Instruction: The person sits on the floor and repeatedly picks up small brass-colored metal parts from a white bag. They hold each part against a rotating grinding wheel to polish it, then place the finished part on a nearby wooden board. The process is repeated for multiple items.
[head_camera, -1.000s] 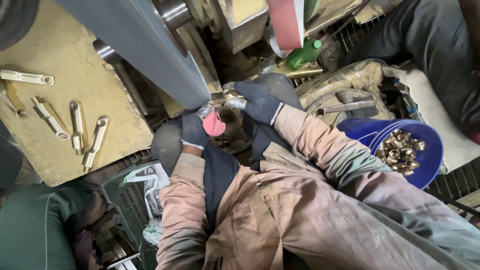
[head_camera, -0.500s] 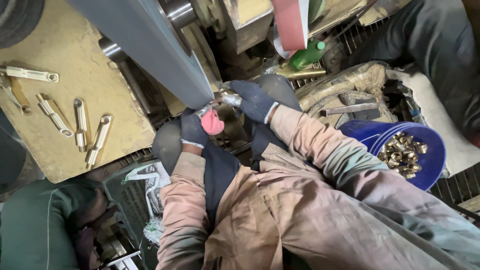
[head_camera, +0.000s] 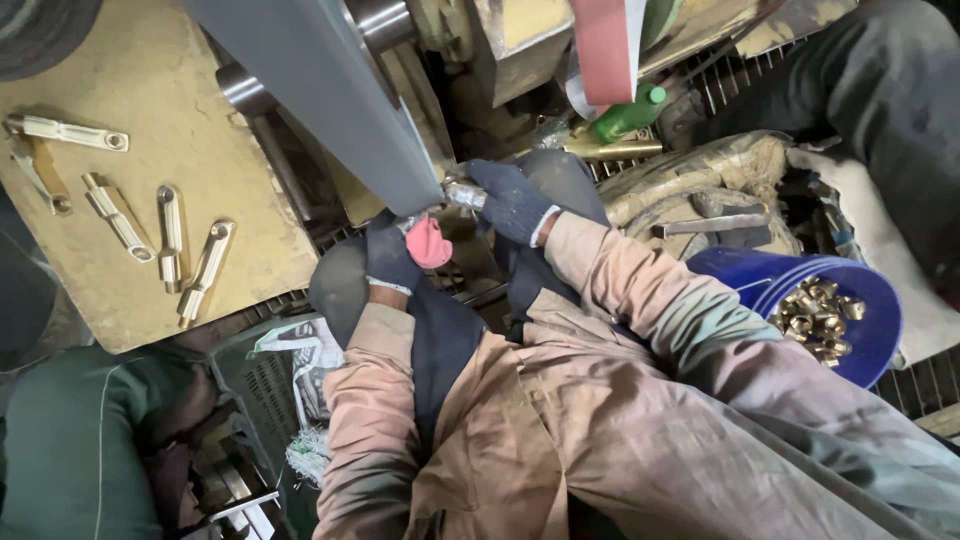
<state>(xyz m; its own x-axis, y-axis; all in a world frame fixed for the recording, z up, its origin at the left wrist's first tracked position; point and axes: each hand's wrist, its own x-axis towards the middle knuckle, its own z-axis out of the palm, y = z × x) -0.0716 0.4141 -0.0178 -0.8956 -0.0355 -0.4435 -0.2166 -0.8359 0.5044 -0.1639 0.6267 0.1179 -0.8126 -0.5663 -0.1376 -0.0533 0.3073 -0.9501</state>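
Note:
Both my hands wear dark blue gloves. My right hand (head_camera: 512, 199) pinches a small shiny metal fitting (head_camera: 463, 192) and presses it against the lower edge of a wide grey sanding belt (head_camera: 330, 90). My left hand (head_camera: 395, 255) is just below and left of it, fingers closed at the same fitting, with a pink glove tip (head_camera: 430, 243) showing. The fitting is mostly hidden by the fingers and the belt.
A blue bucket (head_camera: 880, 310) with several brass fittings stands at the right. Several long brass parts (head_camera: 170, 240) lie on a yellowish board (head_camera: 200, 130) at the left. A red belt (head_camera: 605, 45) and a green bottle (head_camera: 625, 115) are at the top. A perforated dark crate (head_camera: 260, 390) sits lower left.
The view has shifted slightly; both hands stay at the grey belt with the fitting, hardly moved.

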